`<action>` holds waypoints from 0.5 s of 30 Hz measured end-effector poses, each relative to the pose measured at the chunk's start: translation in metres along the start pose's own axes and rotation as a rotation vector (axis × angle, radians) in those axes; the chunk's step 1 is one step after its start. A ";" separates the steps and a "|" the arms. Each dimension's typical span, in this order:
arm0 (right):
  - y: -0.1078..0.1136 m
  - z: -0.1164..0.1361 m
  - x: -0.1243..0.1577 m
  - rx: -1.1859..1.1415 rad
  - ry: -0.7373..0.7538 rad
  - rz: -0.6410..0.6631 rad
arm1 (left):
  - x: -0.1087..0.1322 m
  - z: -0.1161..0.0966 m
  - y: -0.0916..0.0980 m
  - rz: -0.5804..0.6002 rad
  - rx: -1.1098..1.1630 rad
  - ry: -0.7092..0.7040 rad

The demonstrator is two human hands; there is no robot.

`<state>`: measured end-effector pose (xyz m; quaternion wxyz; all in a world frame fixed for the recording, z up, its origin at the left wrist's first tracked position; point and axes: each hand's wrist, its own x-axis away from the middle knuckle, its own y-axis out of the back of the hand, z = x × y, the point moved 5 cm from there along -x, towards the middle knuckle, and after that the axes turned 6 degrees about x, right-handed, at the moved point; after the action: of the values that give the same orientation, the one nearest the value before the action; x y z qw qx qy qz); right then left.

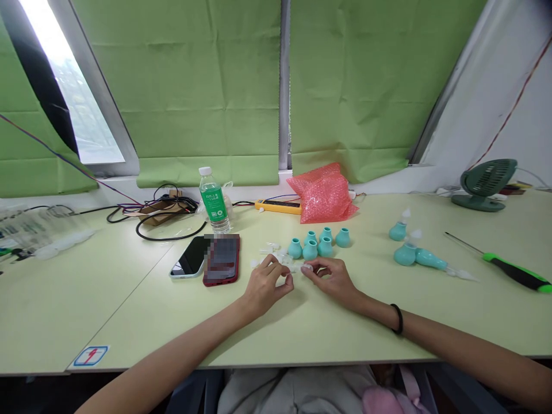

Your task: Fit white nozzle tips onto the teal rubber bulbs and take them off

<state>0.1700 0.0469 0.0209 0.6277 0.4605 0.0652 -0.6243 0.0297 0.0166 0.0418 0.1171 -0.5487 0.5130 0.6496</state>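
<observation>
My left hand (268,285) is at the middle of the table, thumb and forefinger curled together beside a pile of small clear plastic pieces (272,248). Whatever may be in that pinch is too small to tell. Close by on the right, my right hand (335,280) pinches a small translucent plastic piece (307,267) between thumb and fingers. Just behind both hands stand several teal rubber bulbs (309,250) with open necks. Farther right are teal bulbs with clear pointed tips fitted, one upright (397,231) and another lying on its side (431,260).
Two phones (221,270) lie left of my hands, with a water bottle (214,201) behind them. A pink bubble-wrap bag (325,195) and a yellow meter (278,206) sit at the back. On the right are a screwdriver (515,272) and a small green fan (485,183). Cables (172,230) coil at back left.
</observation>
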 end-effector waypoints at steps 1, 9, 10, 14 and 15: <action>0.001 -0.001 -0.001 0.011 -0.020 -0.004 | 0.000 0.001 0.001 0.019 0.025 0.012; -0.006 0.000 -0.001 0.139 0.107 0.133 | 0.016 -0.004 -0.023 0.497 0.083 -0.058; -0.007 -0.001 0.000 0.162 0.120 0.148 | 0.017 -0.002 -0.025 0.513 0.044 -0.048; -0.010 -0.006 0.000 0.226 0.131 0.187 | 0.017 0.011 -0.030 0.516 -0.079 0.069; -0.010 -0.007 0.000 0.236 0.124 0.193 | 0.016 0.015 -0.030 0.511 -0.085 0.099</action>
<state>0.1652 0.0538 0.0122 0.6209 0.5729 -0.0143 -0.5348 0.0363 0.0346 0.0103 -0.0994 -0.4368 0.6122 0.6515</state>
